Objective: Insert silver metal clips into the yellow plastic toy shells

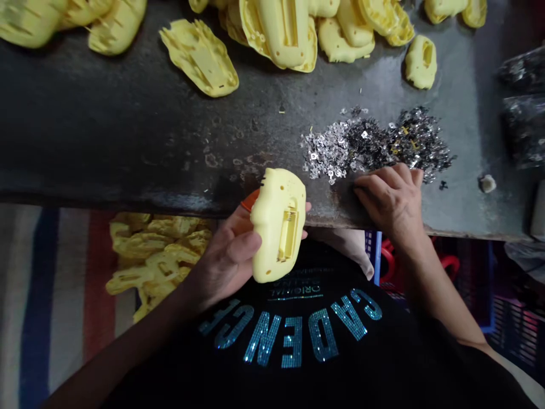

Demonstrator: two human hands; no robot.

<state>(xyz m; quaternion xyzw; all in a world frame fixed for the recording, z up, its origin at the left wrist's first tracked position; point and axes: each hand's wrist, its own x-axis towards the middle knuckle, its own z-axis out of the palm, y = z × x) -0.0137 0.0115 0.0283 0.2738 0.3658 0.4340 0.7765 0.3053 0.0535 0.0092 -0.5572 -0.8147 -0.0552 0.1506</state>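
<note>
My left hand [232,255] is closed around a pale yellow plastic shell [266,244], held upright over my lap at the table's front edge. A long battery slot in the shell faces up toward me, with small metal pieces showing at its ends. Something orange [250,200] shows at my left index finger. On the table, my right hand [392,196] rests with fingers bent down at the near edge of a heap of small metal contact pieces [370,142]. Its fingertips are hidden, so whether it pinches a piece does not show.
Several yellow shells [204,59] lie along the back of the dark table [106,125]. More yellow parts [157,250] are piled below the edge at left. Clear bags of metal pieces [525,128] lie at far right. A blue crate [485,295] stands below.
</note>
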